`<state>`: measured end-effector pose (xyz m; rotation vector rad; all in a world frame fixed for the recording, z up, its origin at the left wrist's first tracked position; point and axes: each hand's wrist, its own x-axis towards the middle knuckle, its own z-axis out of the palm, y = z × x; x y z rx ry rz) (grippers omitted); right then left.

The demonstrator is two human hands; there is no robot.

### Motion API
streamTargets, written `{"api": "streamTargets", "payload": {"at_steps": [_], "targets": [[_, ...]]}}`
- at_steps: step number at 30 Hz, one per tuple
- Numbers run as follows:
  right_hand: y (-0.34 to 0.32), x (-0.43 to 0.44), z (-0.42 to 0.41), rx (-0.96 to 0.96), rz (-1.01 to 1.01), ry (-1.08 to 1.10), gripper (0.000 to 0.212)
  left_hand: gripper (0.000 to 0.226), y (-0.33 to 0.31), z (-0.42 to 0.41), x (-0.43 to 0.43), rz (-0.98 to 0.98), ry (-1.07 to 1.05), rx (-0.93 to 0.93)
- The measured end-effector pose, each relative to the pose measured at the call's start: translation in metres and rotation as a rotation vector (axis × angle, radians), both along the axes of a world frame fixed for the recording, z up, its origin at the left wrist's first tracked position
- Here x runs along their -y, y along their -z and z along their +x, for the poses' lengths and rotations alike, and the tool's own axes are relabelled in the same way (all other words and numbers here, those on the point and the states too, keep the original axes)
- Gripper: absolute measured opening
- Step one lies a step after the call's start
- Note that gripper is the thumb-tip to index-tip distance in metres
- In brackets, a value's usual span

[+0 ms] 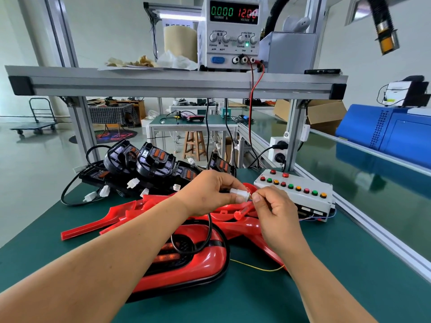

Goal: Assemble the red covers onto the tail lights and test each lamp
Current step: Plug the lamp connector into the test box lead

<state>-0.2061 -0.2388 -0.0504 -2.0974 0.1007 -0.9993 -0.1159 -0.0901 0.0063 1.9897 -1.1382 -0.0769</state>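
Observation:
A tail light with its red cover (186,259) fitted lies on the green mat in front of me, its black cable looping up to my hands. My left hand (207,192) pinches the lamp's white connector (240,194). My right hand (275,210) pinches the thin wires of the mating plug right against that connector. Several loose red covers (130,212) lie behind the lamp. Several black tail lights without covers (149,166) are piled at the back left, white plugs dangling.
A white test box with coloured buttons (296,192) sits at the right, close to my right hand. The power supply (231,31) on the upper shelf reads 0.000 A and 12.00 V. A thin yellow wire (256,266) crosses the mat. An aluminium rail (363,220) borders the table's right side.

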Motion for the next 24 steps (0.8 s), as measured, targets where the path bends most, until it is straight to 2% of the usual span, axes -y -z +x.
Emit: {"api": "streamTargets", "payload": {"at_steps": [10,12,16,17,19,21,22,24], "targets": [[0.003,0.001,0.001,-0.020,0.005,0.006,0.022,0.017,0.000,-0.002,0.000,0.009,-0.019,-0.019],[0.005,0.002,0.001,-0.047,-0.009,0.035,0.022,0.027,-0.002,-0.001,-0.001,0.064,-0.009,-0.038],[0.004,0.012,-0.002,-0.024,0.050,0.100,0.031,0.077,-0.020,0.011,-0.018,0.383,-0.027,0.095],[0.004,0.015,-0.003,-0.021,0.058,0.119,0.033,0.078,-0.027,0.014,-0.026,0.460,-0.071,0.154],[0.006,0.019,-0.004,-0.032,0.060,0.146,0.034,0.063,-0.040,0.022,-0.043,0.563,-0.223,0.331],[0.010,0.019,-0.001,-0.064,0.047,0.165,0.035,0.043,-0.047,0.031,-0.055,0.565,-0.411,0.490],[0.012,0.018,0.000,-0.095,0.029,0.175,0.034,0.041,-0.048,0.036,-0.059,0.545,-0.511,0.524],[0.015,0.015,0.004,-0.186,-0.020,0.199,0.031,0.058,-0.046,0.044,-0.066,0.506,-0.748,0.475]]}}
